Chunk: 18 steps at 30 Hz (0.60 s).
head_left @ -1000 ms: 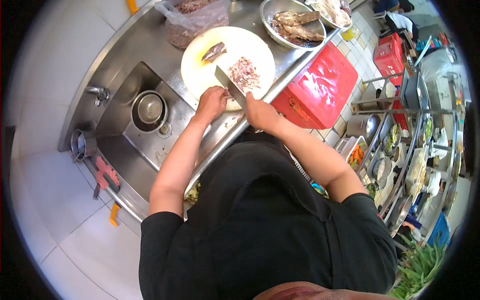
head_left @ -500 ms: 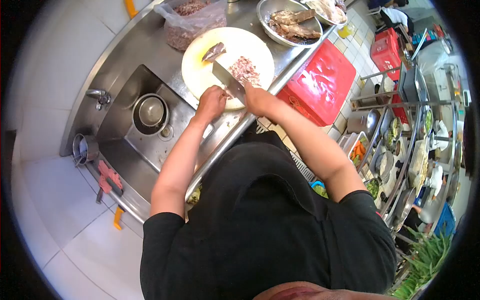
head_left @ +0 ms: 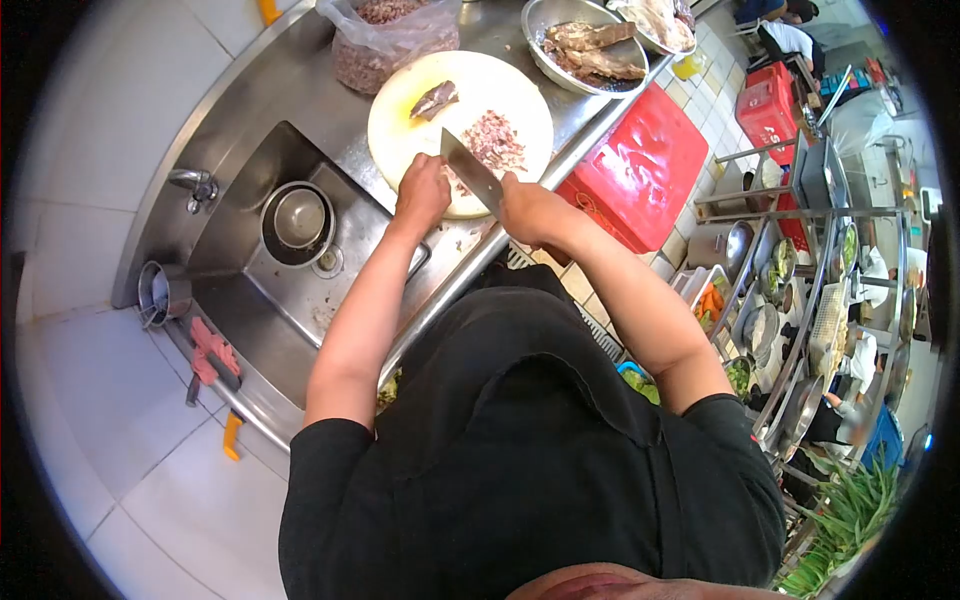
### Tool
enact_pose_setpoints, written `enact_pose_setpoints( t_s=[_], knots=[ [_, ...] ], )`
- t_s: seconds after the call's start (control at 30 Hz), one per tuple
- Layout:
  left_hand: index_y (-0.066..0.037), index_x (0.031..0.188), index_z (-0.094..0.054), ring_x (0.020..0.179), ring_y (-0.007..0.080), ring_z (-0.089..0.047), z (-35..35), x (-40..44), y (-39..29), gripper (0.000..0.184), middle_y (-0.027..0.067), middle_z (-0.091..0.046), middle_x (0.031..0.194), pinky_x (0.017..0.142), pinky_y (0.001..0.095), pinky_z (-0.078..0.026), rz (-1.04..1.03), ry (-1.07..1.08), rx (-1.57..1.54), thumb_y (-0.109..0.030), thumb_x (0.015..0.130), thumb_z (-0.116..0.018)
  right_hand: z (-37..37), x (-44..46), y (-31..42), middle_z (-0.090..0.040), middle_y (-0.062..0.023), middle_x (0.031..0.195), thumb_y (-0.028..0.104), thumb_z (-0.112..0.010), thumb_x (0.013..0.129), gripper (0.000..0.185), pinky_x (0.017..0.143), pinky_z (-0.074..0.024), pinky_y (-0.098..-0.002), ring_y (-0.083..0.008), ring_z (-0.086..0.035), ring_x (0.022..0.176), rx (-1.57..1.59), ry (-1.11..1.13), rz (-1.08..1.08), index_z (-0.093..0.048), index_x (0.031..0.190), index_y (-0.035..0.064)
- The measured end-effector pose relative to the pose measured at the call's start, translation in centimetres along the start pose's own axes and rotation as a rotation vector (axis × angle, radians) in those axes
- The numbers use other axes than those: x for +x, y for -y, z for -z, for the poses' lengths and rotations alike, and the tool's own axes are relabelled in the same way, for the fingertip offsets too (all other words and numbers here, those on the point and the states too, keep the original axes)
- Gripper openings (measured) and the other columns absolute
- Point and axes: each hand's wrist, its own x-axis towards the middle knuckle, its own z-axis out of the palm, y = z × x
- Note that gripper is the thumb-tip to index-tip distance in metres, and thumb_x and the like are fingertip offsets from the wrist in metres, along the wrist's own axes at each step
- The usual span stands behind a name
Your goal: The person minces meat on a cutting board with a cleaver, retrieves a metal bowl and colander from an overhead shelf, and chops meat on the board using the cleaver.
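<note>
A round pale cutting board (head_left: 400,140) lies on the steel counter. My right hand (head_left: 530,210) is wrapped round the handle of a wide-bladed cleaver (head_left: 472,172), its blade slanting up and left over the board. Just left of the blade, my left hand (head_left: 423,192) rests at the board's lower left edge with its fingers bent together; whatever they hold is hidden. Chopped meat (head_left: 494,141) is heaped right of the blade, and one dark larger piece (head_left: 434,100) lies near the board's upper left.
A bag of chopped meat (head_left: 385,50) stands behind the board, beside a metal bowl of large meat pieces (head_left: 590,60). To the left is a sink (head_left: 290,290) holding bowls. A red crate (head_left: 640,170) stands beyond the counter edge; racks (head_left: 800,212) are at right.
My left hand has moved slightly up the board, away from the counter's front edge. The cleaver has shifted a little to the right in my right hand. The whole view has shifted slightly.
</note>
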Motion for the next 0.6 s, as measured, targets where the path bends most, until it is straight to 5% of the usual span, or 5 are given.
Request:
enact_pose_setpoints(
  t_s=[0.07,0.17,0.6],
  knots=[
    [0.000,0.111,-0.075,0.103,0.0380,-0.067,0.2,0.3,0.2,0.025,0.0203,-0.067,0.107,0.093,0.0449,-0.055,0.000,-0.007,-0.005,-0.006,0.088,-0.066,-0.1,0.2,-1.4,-0.072,-0.0360,0.097,0.006,-0.052,0.098,0.027,0.087,-0.0566,-0.0551,-0.0494,-0.073,0.094,-0.092,-0.157,0.177,-0.051,0.120,-0.0098],
    [0.000,0.111,-0.076,0.105,0.0386,-0.067,0.9,0.6,0.4,0.025,0.0213,-0.067,0.111,0.094,0.0459,-0.055,0.008,0.097,-0.031,-0.007,0.089,-0.066,0.1,-0.4,-2.1,-0.070,-0.0377,0.096,0.012,-0.051,0.102,0.028,0.091,-0.0533,-0.0593,-0.0529,-0.070,0.098,-0.026,-0.195,0.165,-0.051,0.119,-0.0092],
    [-0.003,0.097,-0.081,0.099,0.0382,-0.069,1.2,-0.6,-0.2,0.016,0.0192,-0.071,0.101,0.091,0.0450,-0.055,0.046,0.205,0.006,-0.015,0.088,-0.077,-2.1,-0.6,-2.2,-0.070,-0.0375,0.092,0.010,-0.049,0.101,0.024,0.088,-0.0533,-0.0608,-0.0539,-0.070,0.093,-0.023,-0.135,0.195,-0.049,0.116,-0.0081]
  ],
)
